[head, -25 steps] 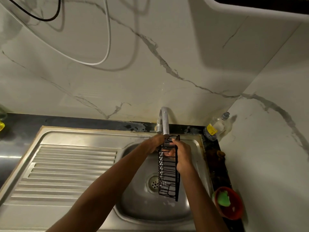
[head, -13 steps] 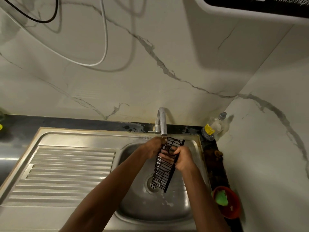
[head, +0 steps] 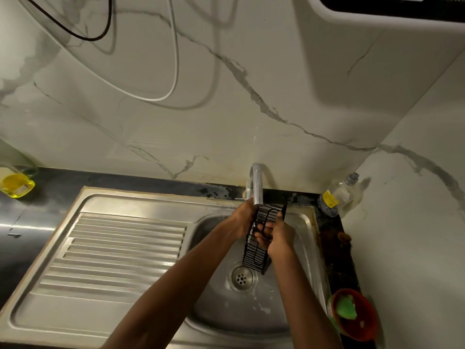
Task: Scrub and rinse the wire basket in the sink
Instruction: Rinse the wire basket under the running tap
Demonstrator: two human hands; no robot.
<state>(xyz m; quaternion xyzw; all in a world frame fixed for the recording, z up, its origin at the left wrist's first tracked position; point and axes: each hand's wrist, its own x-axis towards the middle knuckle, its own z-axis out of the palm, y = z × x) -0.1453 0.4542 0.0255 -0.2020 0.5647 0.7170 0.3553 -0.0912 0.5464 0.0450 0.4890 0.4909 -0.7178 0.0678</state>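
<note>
Tilted further since the earlier frame, the wire basket (head: 260, 238) is being gripped by the left hand (head: 240, 220) and right hand (head: 280, 236) under the tap (head: 257, 187), over the sink (head: 214, 248). Rinsing is judged underway; turning is being called for next.

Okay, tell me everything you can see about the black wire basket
The wire basket is a long, narrow rack of thin black wire bars with shallow sides. It hangs tilted over the sink bowl, top end just under the faucet, lower end above the drain. The left hand and right hand both grip its upper half.
</note>
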